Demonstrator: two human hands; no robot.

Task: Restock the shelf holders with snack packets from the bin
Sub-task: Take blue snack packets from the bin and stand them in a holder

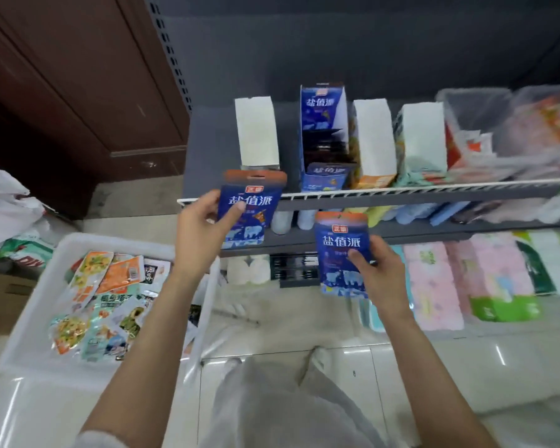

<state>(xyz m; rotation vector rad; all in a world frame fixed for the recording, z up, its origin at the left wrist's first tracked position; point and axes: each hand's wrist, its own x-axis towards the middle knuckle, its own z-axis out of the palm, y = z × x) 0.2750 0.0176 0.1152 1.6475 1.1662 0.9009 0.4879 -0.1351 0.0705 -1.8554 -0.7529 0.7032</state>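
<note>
Lower left of the left packet [251,208] is covered by the left hand [204,226]. Right edge of the right packet [341,253] is hidden behind the right hand [377,273]. The clear bin [511,130] is blurred and cropped at the right edge. The white bag [4,205] is cut off left. Contents of the blue holder [325,137] are too dark to be told.

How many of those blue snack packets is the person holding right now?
2. One blue packet is in the left hand, raised beside the shelf edge; the other blue packet is in the right hand, lower down. More may sit inside the blue holder.
</note>
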